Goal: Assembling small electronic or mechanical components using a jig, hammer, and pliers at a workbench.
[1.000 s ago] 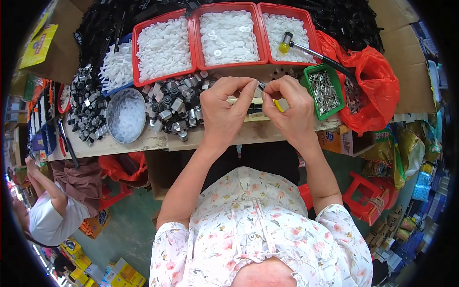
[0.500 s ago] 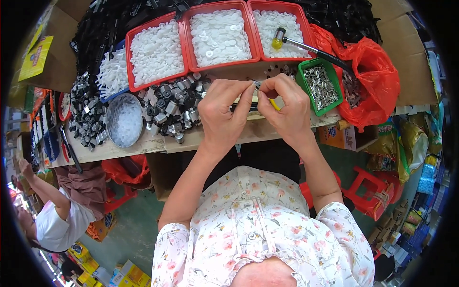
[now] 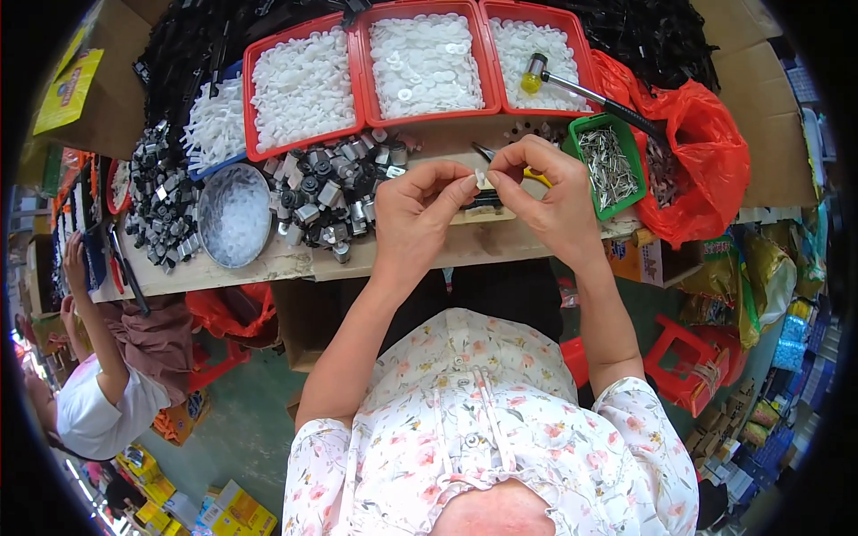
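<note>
Over the near edge of the workbench, my left hand point(image 3: 415, 207) and my right hand point(image 3: 549, 198) meet fingertip to fingertip. Both pinch one small white plastic piece point(image 3: 483, 180), mostly covered by the fingers. Just beyond my right hand lies a pair of pliers with yellow handles point(image 3: 537, 176), its dark jaws showing between the hands and the rest hidden. A dark flat object point(image 3: 480, 213) sits on the bench under my hands, partly covered. Left of my left hand is a heap of small metal-and-black parts point(image 3: 323, 192). Right of my right hand stands a green tray of metal pins point(image 3: 609, 167).
Red trays point(image 3: 361, 79) of white plastic parts line the back. A hammer point(image 3: 590, 96) rests across the right one, near a red plastic bag point(image 3: 706, 161). A round metal bowl point(image 3: 234, 214) stands left. A co-worker in a white top point(image 3: 103, 406) is at far left.
The yellow-handled pliers, earlier at my right hand's fingers, now lie behind it. A white piece shows between my fingertips. The co-worker's arm has moved towards the bench.
</note>
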The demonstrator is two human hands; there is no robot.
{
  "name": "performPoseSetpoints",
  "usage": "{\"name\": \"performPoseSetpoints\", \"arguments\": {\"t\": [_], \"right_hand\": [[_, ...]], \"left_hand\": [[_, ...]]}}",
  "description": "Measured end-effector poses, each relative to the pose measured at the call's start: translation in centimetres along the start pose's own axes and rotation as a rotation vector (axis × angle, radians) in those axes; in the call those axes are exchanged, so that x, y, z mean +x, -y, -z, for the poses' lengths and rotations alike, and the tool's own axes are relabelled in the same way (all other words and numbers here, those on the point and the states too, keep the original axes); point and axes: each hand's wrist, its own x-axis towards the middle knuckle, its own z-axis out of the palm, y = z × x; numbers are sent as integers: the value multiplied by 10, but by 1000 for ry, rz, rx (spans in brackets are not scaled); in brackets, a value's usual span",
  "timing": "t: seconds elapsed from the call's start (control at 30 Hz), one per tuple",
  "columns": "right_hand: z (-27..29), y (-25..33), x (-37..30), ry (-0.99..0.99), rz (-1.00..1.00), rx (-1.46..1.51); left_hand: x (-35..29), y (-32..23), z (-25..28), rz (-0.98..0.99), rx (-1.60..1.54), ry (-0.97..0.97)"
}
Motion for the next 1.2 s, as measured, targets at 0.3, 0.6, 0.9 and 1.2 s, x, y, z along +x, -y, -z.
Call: {"name": "performPoseSetpoints", "arguments": {"t": [0.3,0.6,0.9,1.2], "right_hand": [[-21,-6,-13,-266,389,-365],[-36,-23,-15,-114,343,-292],[-45,-36,-11,44,329,-307],[-41,-34,-8,95,341,-394]], "left_hand": [[-12,-2,-6,58,-148,-74],[-34,4,5,-214,437,-227],[-40,35,28,-778,1110,-153],[-36,40,32,-845,1188,-69]]}}
